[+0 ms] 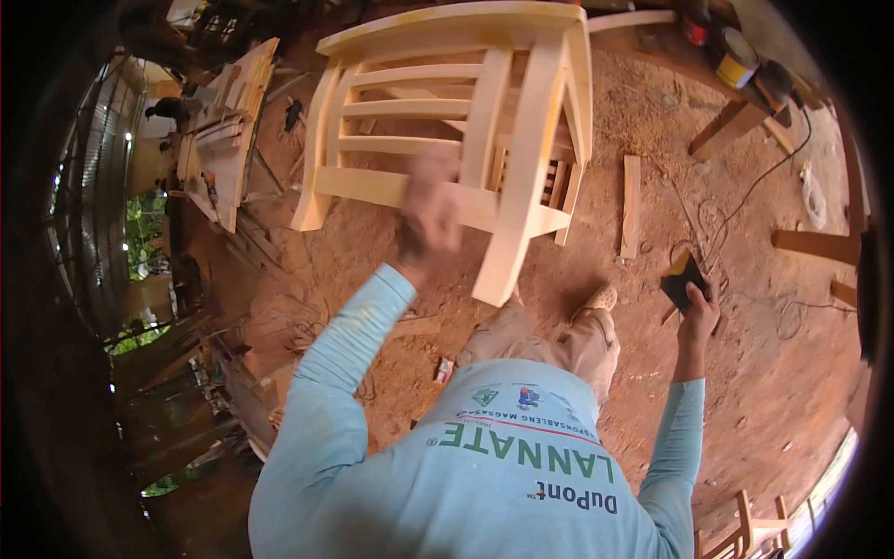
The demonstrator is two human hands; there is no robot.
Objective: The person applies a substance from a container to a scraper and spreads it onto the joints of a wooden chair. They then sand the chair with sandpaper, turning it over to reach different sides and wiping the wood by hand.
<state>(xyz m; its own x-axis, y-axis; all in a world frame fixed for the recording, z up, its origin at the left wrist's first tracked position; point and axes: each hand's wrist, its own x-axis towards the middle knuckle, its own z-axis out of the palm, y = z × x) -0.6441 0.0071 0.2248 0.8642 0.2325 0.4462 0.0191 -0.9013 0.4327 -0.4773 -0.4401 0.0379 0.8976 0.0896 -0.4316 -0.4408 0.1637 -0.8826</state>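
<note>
A pale, unpainted wooden chair frame (400, 183) stands in front of me, with slats and angled legs. My left hand (430, 219) is over its lower rail, smeared by motion. I cannot make out whether its fingers grip the wood or only pass across it. Out to the right, well away from the chair, my right hand (700, 306) is closed on a flat dark piece of sandpaper (684, 279) with a yellowish patch along one edge.
A workbench (223, 140) with boards stands at left. At upper right, a can (737, 61) sits on a wooden bench (643, 45). A loose wood strip (631, 207) and a dark cable (759, 177) lie on the dirt floor. Another wooden frame (745, 531) shows at lower right.
</note>
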